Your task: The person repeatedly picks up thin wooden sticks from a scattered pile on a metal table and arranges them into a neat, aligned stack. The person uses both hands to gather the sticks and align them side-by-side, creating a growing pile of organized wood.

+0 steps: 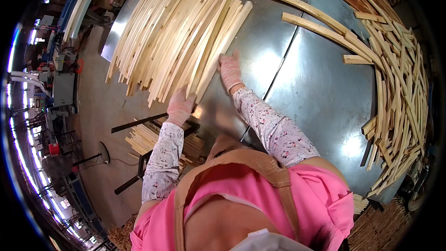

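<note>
A row of pale wooden strips lies side by side on a sheet-metal table, with uneven near ends. My left hand, in a pinkish knit glove, is closed around the near end of a strip at the row's right side. Against the outer edge of the rightmost strip rests my right hand, gloved the same way. Its fingers look partly extended and apart, with the thumb side touching the wood; the fingertips are hard to make out.
The metal table has a seam across it. At the right lies a jumbled heap of strips, and longer strips reach out from it. Below left, more strips sit by a dark metal frame. Machines line the far left.
</note>
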Available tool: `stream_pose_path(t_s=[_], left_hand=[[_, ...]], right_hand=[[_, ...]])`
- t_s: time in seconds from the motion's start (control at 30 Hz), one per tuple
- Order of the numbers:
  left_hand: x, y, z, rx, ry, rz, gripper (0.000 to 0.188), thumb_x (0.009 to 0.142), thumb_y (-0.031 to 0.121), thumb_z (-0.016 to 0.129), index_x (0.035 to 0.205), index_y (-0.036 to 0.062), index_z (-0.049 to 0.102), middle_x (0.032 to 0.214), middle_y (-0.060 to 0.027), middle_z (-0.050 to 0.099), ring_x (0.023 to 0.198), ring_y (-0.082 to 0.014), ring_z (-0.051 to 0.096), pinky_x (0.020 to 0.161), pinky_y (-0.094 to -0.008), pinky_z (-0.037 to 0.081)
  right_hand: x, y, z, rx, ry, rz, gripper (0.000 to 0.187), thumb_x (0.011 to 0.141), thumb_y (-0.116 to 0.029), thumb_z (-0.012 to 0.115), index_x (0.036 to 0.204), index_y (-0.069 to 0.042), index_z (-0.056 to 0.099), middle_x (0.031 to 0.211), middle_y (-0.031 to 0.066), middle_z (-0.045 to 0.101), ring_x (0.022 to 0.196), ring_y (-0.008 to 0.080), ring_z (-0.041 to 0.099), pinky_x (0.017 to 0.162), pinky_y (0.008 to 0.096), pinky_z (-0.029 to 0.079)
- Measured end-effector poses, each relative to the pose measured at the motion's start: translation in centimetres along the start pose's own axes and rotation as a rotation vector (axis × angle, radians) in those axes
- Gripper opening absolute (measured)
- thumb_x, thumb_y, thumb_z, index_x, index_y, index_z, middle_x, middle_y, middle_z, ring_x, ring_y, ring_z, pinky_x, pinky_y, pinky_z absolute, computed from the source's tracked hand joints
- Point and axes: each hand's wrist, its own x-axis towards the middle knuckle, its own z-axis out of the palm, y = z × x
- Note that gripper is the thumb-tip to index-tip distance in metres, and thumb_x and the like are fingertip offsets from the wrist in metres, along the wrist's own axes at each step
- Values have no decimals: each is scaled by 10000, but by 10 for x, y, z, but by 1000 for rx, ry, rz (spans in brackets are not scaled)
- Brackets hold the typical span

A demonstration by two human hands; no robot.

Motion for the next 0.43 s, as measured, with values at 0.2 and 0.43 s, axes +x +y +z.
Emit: stream_pose_path(t_s=[0.2, 0.43], left_hand=[[15, -30, -5, 72, -79, -30, 578, 996, 377, 686, 1517, 139, 609, 1460, -188, 669, 1384, -383, 591, 1176, -459, 460], [31, -46, -1, 191, -185, -71, 713, 966, 364, 734, 1611, 149, 521, 1557, -187, 608, 1441, -337, 569, 1241, -448, 413]], right_hand=[[-29, -51, -20, 519, 34, 341, 757, 969, -125, 687, 1620, -22, 314, 735, 98, 639, 613, 209, 632, 517, 362, 514], [-11, -31, -81, -99, -231, 108, 1024, 947, -364, 743, 1747, -94, 164, 1245, 181, 772, 1158, 358, 725, 1080, 470, 513]])
